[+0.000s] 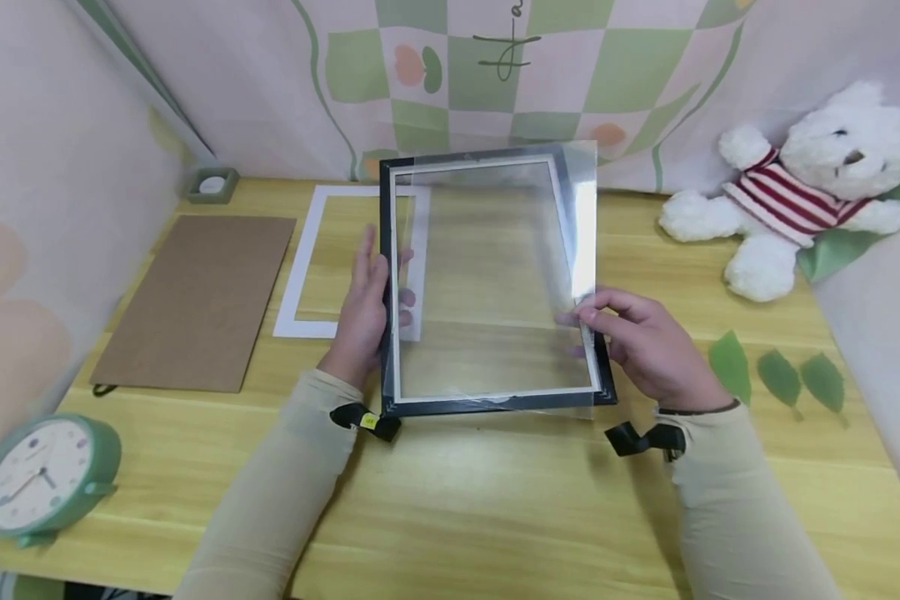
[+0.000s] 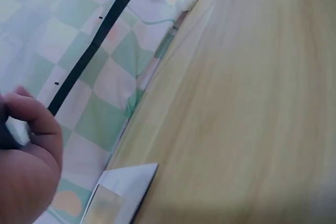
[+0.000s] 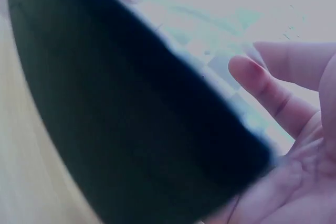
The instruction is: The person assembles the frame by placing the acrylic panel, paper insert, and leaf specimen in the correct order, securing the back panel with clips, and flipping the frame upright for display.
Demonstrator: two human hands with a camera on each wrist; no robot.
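Note:
A black picture frame with a pale inner lip is held up over the table. My left hand grips its left side, thumb in front and fingers behind. A clear sheet overlaps the frame, shifted to the right so that it sticks out past the top right corner. Its right edge is pinched between thumb and fingers of my right hand, beside the frame's right side. In the right wrist view the dark frame side looms close, next to the pinching fingers.
On the table's left lie a brown backing board and a white mat, partly behind the frame. A green clock stands front left, a small green box back left. Right are a teddy bear and several leaves.

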